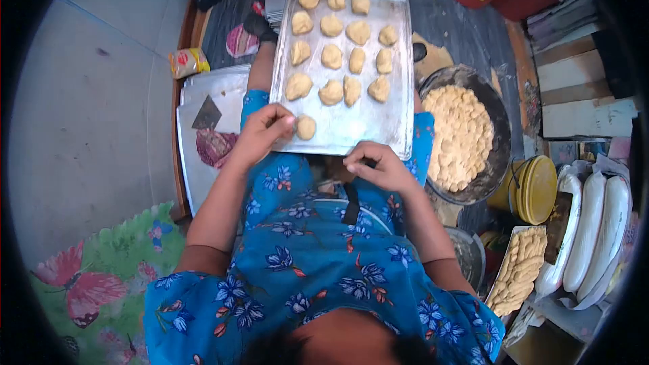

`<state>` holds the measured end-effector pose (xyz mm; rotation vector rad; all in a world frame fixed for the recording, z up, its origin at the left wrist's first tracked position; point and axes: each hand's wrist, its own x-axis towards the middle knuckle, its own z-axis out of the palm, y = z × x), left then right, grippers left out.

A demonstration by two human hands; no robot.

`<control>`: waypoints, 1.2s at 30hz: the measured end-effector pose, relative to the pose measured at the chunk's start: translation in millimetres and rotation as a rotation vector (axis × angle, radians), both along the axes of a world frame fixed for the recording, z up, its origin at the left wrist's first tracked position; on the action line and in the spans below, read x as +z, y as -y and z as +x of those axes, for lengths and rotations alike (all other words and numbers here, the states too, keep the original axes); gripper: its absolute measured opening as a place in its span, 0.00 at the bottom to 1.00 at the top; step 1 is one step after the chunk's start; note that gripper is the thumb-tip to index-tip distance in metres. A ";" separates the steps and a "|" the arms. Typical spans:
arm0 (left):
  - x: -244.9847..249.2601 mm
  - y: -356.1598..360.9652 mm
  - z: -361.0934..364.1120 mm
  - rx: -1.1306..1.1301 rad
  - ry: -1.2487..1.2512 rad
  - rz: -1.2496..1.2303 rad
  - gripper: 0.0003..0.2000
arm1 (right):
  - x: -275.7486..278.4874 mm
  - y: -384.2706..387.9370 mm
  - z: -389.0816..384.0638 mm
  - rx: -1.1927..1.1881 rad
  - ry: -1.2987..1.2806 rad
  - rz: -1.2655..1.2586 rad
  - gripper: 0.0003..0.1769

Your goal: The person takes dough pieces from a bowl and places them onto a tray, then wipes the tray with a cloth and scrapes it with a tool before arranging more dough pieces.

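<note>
Although both hands are near the close edge of the tray (345, 135), the left hand (263, 136) is clearly nearer to the lone piece of dough (306, 127), which lies just to the right of its fingertips. That piece sits in the tray's near left corner, set apart from the rows beyond it. Its long axis seems to run away from the person, roughly as the tray's longer sides do, though it is too rounded for this to be certain.

The left hand has its fingers curled, with thumb and forefinger close together at the dough's left side; whether they grip it or only come up beside it, one cannot tell. The right hand (384, 167) is half open at the near edge, over to the right, its fingers loosely bent and nothing visible in its hold; it is well apart from the lone piece and nearer to the basin (501, 142) standing beyond the person's right leg, heaped with more dough (460, 136).

The lone piece is pale yellow, small and softly rounded, and looks smoother than many of its neighbours. The other fifteen pieces lie in four uneven rows, some plump, some narrow or creased, with bare metal showing between most of them; the tray rests across the person's lap
</note>
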<state>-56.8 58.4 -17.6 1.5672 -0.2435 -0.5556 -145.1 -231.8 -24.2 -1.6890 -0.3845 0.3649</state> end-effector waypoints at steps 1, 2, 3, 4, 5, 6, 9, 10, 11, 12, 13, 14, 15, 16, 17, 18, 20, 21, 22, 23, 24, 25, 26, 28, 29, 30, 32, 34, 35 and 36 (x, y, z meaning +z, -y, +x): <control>-1.9 -4.4 -6.9 -0.134 -0.034 0.039 0.10 | -7.8 -0.6 -2.7 0.102 -0.061 -0.074 0.09; -0.6 -8.7 -15.5 -0.270 -0.071 0.073 0.11 | -15.7 -2.5 -7.9 0.204 -0.122 -0.145 0.11; -0.8 -10.9 -20.3 -0.407 -0.097 0.100 0.12 | -23.1 -3.7 -8.2 0.309 -0.170 -0.220 0.13; -6.8 -7.8 -25.6 -0.537 -0.124 0.187 0.15 | -36.6 -12.0 -6.7 0.428 -0.151 -0.388 0.17; -14.1 -2.0 -31.4 -0.610 -0.096 0.247 0.15 | -66.7 -23.0 -4.5 0.488 -0.202 -0.513 0.17; -22.4 5.8 -36.8 -0.683 -0.063 0.306 0.16 | -107.1 -35.8 -2.2 0.547 -0.250 -0.640 0.18; -70.6 27.8 -49.5 -0.761 0.106 0.358 0.16 | -171.9 -60.3 12.8 0.474 -0.300 -0.830 0.18; -86.7 36.2 -50.2 -0.758 0.178 0.359 0.16 | -188.3 -66.4 23.3 0.414 -0.288 -0.871 0.18; -95.1 47.6 -52.2 -0.760 0.166 0.459 0.16 | -201.7 -72.1 32.9 0.358 -0.275 -0.905 0.18; -100.3 60.1 -55.9 -0.760 0.159 0.563 0.17 | -215.7 -76.6 41.8 0.290 -0.266 -0.931 0.18; -103.4 68.9 -56.0 -0.756 0.159 0.670 0.17 | -228.6 -80.9 49.0 0.243 -0.261 -0.960 0.18; -105.0 73.0 -54.2 -0.796 0.176 0.698 0.17 | -240.6 -83.4 58.6 0.197 -0.255 -0.988 0.18; -106.7 73.7 -52.8 -0.834 0.195 0.728 0.17 | -247.2 -86.2 69.1 0.163 -0.241 -1.004 0.18; -113.3 70.6 -51.5 -0.841 0.173 0.687 0.17 | -263.6 -90.6 72.6 0.137 -0.248 -1.035 0.18; -122.4 67.5 -50.7 -0.849 0.151 0.645 0.17 | -274.4 -93.4 79.6 0.120 -0.251 -1.057 0.18; -132.3 61.7 -51.8 -0.798 0.220 0.600 0.19 | -283.5 -95.8 84.3 0.110 -0.256 -1.075 0.18; -143.8 52.2 -56.0 -0.719 0.238 0.514 0.22 | -300.2 -99.8 92.0 0.108 -0.277 -1.103 0.18; -141.9 52.3 -50.6 -0.689 0.190 0.475 0.23 | -305.2 -101.2 96.4 0.107 -0.287 -1.108 0.18; -130.6 53.3 -45.1 -0.682 0.064 0.467 0.24 | -310.5 -102.3 97.8 0.107 -0.294 -1.113 0.18; -139.4 51.8 -45.2 -0.698 0.066 0.411 0.24 | -316.2 -104.2 99.3 0.108 -0.296 -1.112 0.18; -134.2 53.8 -41.2 -0.730 0.050 0.422 0.23 | -317.3 -104.4 100.3 0.106 -0.297 -1.108 0.18; -127.1 56.4 -37.8 -0.761 0.034 0.431 0.23 | -317.5 -105.0 99.7 0.105 -0.296 -1.103 0.18; -126.7 57.3 -36.8 -0.750 0.031 0.442 0.23 | -316.8 -105.4 97.4 0.105 -0.287 -1.094 0.18; -124.5 58.5 -39.4 -0.725 0.027 0.458 0.23 | -309.1 -104.7 91.3 0.102 -0.269 -1.068 0.18; -127.5 58.1 -41.7 -0.690 0.080 0.407 0.22 | -296.9 -104.2 86.7 0.099 -0.256 -1.048 0.18; -130.1 56.4 -44.3 -0.706 0.107 0.415 0.23 | -283.2 -104.1 80.0 0.094 -0.240 -1.031 0.18; -123.7 54.8 -43.8 -0.846 0.113 0.489 0.22 | -264.6 -103.3 59.9 0.079 -0.191 -0.954 0.18; -106.5 52.8 -50.6 -0.858 0.031 0.490 0.18 | -234.5 -101.8 37.2 0.028 -0.115 -0.830 0.19; -96.1 48.0 -54.0 -0.864 0.126 0.464 0.17 | -216.4 -96.8 28.6 -0.064 0.001 -0.651 0.19; -93.9 40.3 -62.6 -0.806 0.161 0.368 0.15 | -188.3 -85.6 22.4 -0.038 0.000 -0.608 0.19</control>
